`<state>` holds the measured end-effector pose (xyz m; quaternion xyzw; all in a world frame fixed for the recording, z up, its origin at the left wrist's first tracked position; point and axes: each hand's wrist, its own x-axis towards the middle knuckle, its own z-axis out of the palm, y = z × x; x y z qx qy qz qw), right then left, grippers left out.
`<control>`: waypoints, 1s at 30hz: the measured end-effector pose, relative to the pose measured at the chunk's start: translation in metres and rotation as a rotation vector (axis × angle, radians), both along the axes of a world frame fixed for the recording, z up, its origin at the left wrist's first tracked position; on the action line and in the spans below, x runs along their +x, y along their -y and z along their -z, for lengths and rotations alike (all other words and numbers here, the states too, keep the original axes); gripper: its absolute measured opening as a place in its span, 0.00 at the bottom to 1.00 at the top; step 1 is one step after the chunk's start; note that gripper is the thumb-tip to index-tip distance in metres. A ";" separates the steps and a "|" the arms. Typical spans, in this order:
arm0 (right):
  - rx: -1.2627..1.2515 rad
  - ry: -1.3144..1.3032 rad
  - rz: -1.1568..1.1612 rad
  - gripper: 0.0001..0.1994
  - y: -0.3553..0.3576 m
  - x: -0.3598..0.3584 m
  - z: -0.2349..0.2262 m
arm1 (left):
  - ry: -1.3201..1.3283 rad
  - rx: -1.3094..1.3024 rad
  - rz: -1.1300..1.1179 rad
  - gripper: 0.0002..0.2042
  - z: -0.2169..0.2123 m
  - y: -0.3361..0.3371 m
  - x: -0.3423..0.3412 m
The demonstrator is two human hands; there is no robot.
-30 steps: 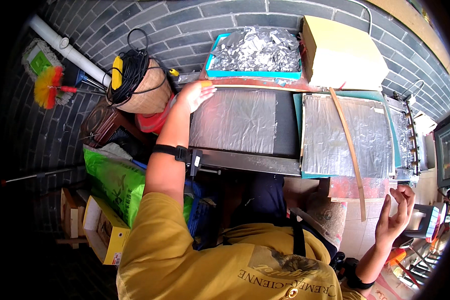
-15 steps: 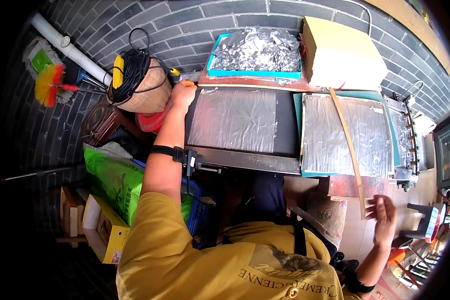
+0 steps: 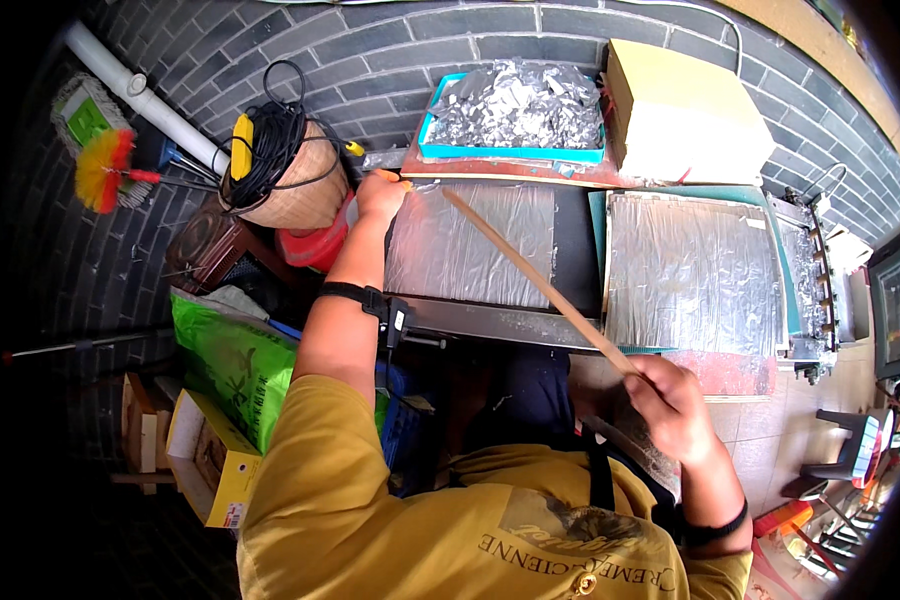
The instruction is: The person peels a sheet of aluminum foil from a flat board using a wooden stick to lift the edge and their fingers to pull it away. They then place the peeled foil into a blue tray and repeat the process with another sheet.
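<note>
Brick-walled bench: right hand (image 3: 675, 405) grips stick (image 3: 535, 278); left hand (image 3: 380, 192) seemingly pins foil sheet (image 3: 470, 245).

Bright daylight falls evenly, and the foil sheets (image 3: 690, 265) show soft glare. The fisheye bends the brick wall (image 3: 390, 60) toward a black rim, and the left side lies in shadow. The focus is sharp at the centre.

A big green bag (image 3: 232, 365) sits low on the left, near the person. Just below it lies a yellow box (image 3: 208, 462) with a white end. A pale yellow cardboard box (image 3: 682, 112) stands at the far right of the bench. A dark screen (image 3: 895, 300) stands at the right edge.
</note>
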<state>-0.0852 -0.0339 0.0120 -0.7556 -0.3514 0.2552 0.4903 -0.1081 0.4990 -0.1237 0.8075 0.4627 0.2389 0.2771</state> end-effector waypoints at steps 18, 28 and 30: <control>0.030 -0.034 0.056 0.08 -0.097 0.017 0.056 | -0.119 0.086 0.004 0.16 -0.009 0.008 0.010; 0.056 -0.103 0.038 0.08 -0.098 0.019 0.064 | 0.012 -0.103 -0.001 0.16 -0.015 0.006 0.005; 0.048 -0.090 0.036 0.08 -0.099 0.019 0.062 | -0.025 -0.100 -0.002 0.16 -0.016 0.005 0.003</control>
